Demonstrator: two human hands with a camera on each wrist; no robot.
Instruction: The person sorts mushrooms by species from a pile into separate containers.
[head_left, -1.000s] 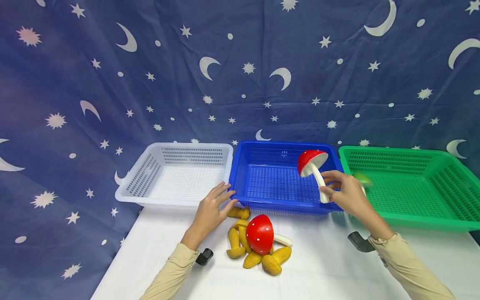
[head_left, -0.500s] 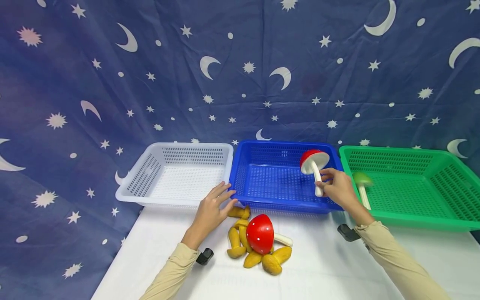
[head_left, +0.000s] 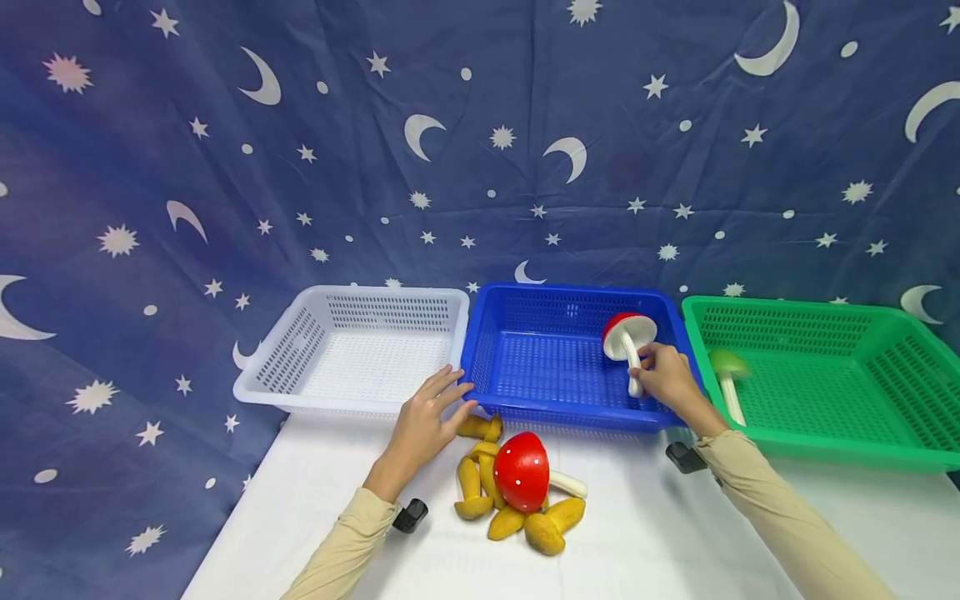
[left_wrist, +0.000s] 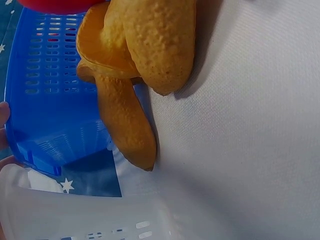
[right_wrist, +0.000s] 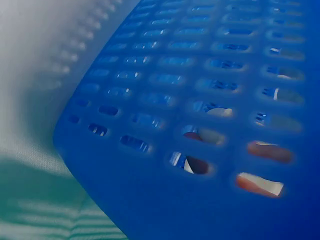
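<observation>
My right hand (head_left: pixel 663 379) pinches the white stem of a red-capped toy mushroom (head_left: pixel 628 336) and holds it low inside the blue basket (head_left: pixel 525 408), at its right side. My left hand (head_left: pixel 424 421) rests flat on the white table with straight fingers, touching the front corners of the white basket (head_left: pixel 352 400) and the blue one. Beside it lies a pile of yellow-brown mushroom pieces (head_left: pixel 517 521) (left_wrist: pixel 130 65) with a second red mushroom (head_left: pixel 522 471) on top. A green-capped mushroom (head_left: pixel 727 379) lies in the green basket (head_left: pixel 825 446).
The three baskets stand side by side at the back of the white table (head_left: pixel 645 533), against a blue star-and-moon cloth (head_left: pixel 480 167). The right wrist view shows only the blue basket's slotted wall (right_wrist: pixel 200 125) up close.
My right hand has carried the red mushroom down and a little forward, from above the blue basket's right rim to low inside it. My left hand has stayed put.
</observation>
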